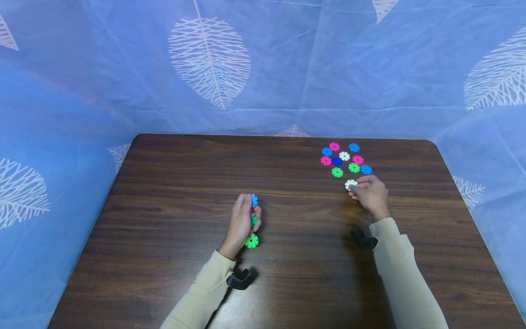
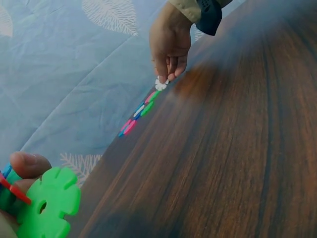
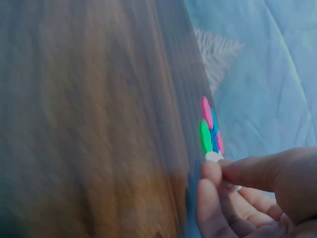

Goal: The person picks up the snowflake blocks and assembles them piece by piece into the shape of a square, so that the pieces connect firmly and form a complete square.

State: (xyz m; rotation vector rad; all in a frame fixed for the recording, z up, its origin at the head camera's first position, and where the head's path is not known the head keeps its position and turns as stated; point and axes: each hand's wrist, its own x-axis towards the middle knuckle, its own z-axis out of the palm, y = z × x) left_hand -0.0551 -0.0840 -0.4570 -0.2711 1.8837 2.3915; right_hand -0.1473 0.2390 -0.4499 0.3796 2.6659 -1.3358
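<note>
My left hand (image 1: 239, 224) grips several notched plastic discs joined in a chain, held over the middle of the table. A blue disc (image 1: 254, 200) tops the chain, and a bright green disc (image 1: 251, 241) hangs at its lower end. In the left wrist view the green disc (image 2: 49, 206) shows its slots and centre hole, with a red piece (image 2: 20, 194) slotted in beside it. Between thumb and fingers my right hand (image 1: 371, 194) pinches a white disc (image 1: 350, 184), just in front of the loose discs. Fingers partly hide the white disc in the right wrist view.
Loose discs lie near the table's back right edge: among them pink (image 1: 334, 146), blue (image 1: 366, 169), dark blue (image 1: 337, 161), white (image 1: 344, 156) and green (image 1: 337, 172). Behind the dark wooden table (image 1: 172, 183) hangs a blue leaf-print cloth (image 1: 279, 68).
</note>
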